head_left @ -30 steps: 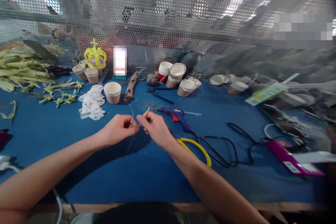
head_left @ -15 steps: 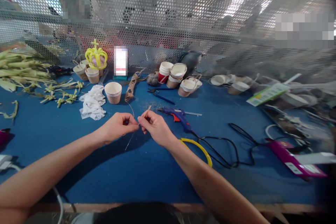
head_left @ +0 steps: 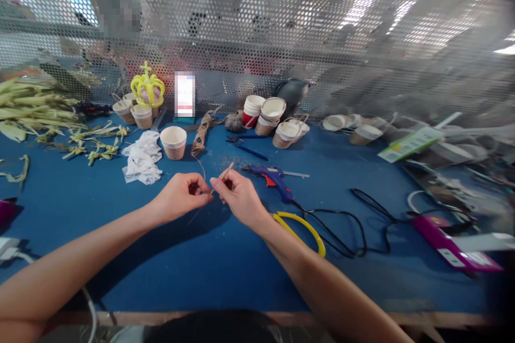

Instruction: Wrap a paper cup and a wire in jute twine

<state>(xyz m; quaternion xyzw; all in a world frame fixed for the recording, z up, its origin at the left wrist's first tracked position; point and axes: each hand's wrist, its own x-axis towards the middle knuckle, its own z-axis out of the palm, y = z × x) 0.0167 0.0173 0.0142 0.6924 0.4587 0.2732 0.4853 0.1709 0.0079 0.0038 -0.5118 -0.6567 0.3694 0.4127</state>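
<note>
My left hand (head_left: 183,197) pinches a thin piece of twine (head_left: 203,167) that leads back to a brown twine bundle (head_left: 202,133). Close beside it, my right hand (head_left: 238,195) is closed on a slim tan stick-like piece (head_left: 227,170), whose upper end sticks out above the thumb. The fingertips of both hands nearly meet where the twine runs to the lower end of this piece. A loose twine end hangs below the fingers. Behind my left hand stands a wrapped paper cup (head_left: 173,142), next to a crumpled white cloth or plastic (head_left: 142,158).
Right of my hands lie a blue glue gun (head_left: 273,176) with a black cord, a yellow ring (head_left: 308,230) and pliers (head_left: 249,147). More cups (head_left: 287,133) line the back by a perforated metal screen (head_left: 241,21). Dried husks (head_left: 32,104) lie left, a purple power strip (head_left: 450,241) right.
Both hands stay almost in place, with only small finger movements. The loose twine end below them has swung slightly to the left and up.
</note>
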